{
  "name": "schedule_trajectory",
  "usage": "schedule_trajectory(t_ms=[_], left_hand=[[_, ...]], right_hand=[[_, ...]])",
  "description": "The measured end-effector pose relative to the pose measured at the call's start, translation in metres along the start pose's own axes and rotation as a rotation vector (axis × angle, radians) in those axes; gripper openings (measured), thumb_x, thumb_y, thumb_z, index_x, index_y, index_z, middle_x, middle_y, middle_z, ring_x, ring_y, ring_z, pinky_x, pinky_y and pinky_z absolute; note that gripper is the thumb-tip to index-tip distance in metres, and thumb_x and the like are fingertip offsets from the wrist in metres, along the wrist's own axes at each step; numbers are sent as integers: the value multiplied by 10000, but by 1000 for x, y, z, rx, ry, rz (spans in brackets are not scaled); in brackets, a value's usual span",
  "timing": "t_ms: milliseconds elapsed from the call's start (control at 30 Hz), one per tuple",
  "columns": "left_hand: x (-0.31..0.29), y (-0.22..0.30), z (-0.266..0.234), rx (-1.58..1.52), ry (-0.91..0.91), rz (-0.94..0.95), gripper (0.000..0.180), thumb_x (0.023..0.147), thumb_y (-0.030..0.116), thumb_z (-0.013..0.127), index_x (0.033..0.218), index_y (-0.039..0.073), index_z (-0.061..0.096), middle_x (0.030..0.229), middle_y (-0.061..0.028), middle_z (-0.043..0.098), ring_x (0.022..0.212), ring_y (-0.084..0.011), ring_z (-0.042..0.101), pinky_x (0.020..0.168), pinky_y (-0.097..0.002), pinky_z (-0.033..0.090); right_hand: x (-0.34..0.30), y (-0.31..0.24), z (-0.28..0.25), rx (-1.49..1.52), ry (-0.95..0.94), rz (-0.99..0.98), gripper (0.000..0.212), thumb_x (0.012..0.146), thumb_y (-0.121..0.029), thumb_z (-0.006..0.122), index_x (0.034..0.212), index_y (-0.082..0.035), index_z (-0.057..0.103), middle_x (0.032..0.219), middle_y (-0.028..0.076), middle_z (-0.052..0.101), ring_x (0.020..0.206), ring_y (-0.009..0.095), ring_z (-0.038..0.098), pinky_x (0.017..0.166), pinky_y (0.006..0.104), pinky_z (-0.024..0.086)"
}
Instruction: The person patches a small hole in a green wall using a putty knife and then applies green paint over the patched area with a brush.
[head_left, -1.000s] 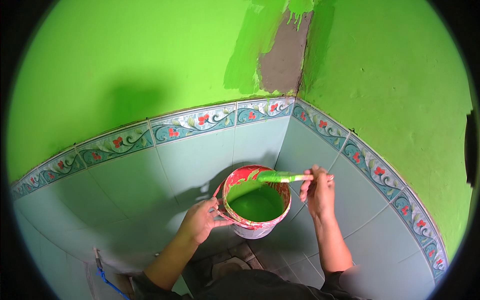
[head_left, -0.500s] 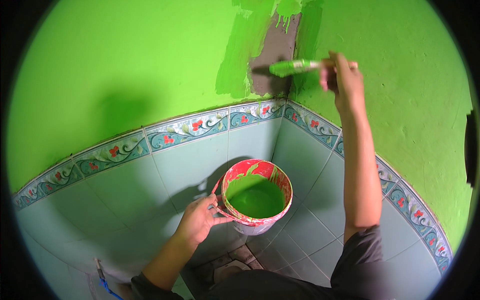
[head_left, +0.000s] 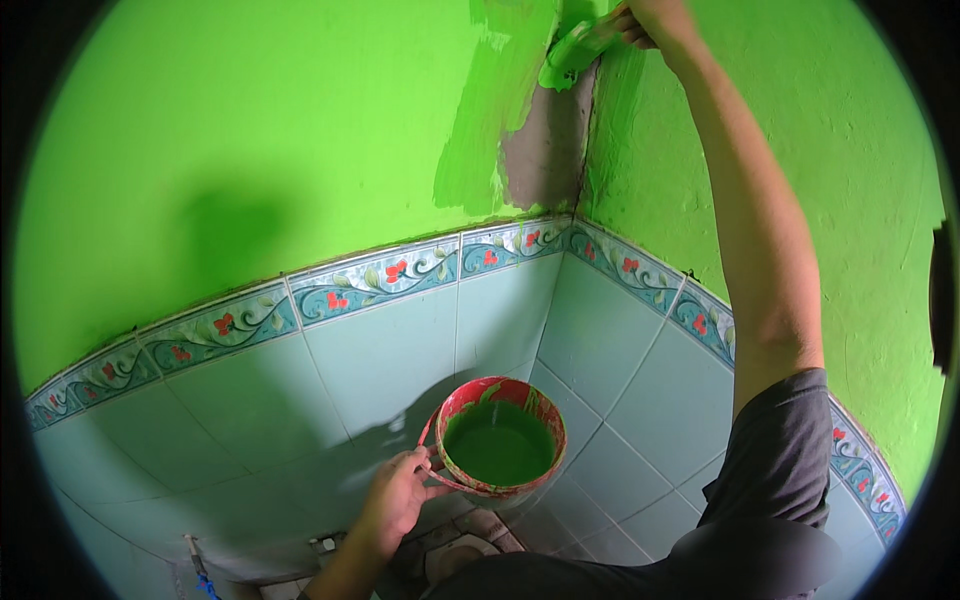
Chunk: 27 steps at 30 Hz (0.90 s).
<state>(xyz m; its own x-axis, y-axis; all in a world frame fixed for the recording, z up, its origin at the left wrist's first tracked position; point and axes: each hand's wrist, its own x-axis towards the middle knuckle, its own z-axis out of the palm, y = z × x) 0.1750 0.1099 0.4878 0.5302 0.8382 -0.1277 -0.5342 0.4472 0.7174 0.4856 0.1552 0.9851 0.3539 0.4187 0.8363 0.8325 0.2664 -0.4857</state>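
Observation:
My right hand (head_left: 648, 22) is raised high at the upper edge, its fingers wrapped round the handle of a paintbrush (head_left: 578, 52). The bristles, thick with green paint, lie against the wall at the corner, over the top of a bare grey-brown patch (head_left: 548, 140). Lower down, my left hand (head_left: 398, 495) grips the red handle of a paint bucket (head_left: 460, 398) at its left side. The bucket is red inside, with streaked walls, and holds green paint (head_left: 500, 448). It hangs in front of the tiled corner.
Bright green walls (head_left: 330, 120) meet at the corner above a floral tile border (head_left: 370, 278). Pale blue-green tiles (head_left: 385, 345) cover the lower walls. At the lower left a pipe fitting with a blue piece (head_left: 203, 575) sticks out. A dark object (head_left: 941, 300) stands at the right rim.
My right hand has moved up and slightly left, bringing the paintbrush from in front of the corner onto the wall above the bare patch. The bucket and left hand sit lower in view.

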Motion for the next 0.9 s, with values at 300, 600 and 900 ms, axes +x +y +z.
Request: schedule_trajectory(t_ms=[300, 600, 900], left_hand=[[2, -15, -10, 48, 37, 11, 261, 992, 163, 501, 746, 77, 511, 1180, -117, 588, 1114, -280, 572, 843, -583, 551], [1, -27, -23, 76, 132, 2, 251, 989, 158, 489, 765, 56, 537, 1264, -166, 565, 1145, -354, 560, 893, -638, 519], [0, -32, -32, 66, 167, -3, 244, 994, 178, 499, 778, 64, 488, 1197, -129, 566, 1111, -274, 560, 829, -603, 560]], right_hand=[[7, -1, -8, -56, -8, -24, 290, 948, -179, 545, 740, 11, 615, 660, 95, 630, 556, 176, 582, 529, 328, 493], [21, -24, -5, -153, -53, -25, 277, 958, -227, 561, 788, -15, 613, 658, 66, 607, 573, 161, 550, 563, 335, 477], [33, -31, 6, -94, -64, -88, 288, 962, -226, 555, 763, -24, 609, 657, 62, 601, 560, 138, 524, 543, 322, 452]])
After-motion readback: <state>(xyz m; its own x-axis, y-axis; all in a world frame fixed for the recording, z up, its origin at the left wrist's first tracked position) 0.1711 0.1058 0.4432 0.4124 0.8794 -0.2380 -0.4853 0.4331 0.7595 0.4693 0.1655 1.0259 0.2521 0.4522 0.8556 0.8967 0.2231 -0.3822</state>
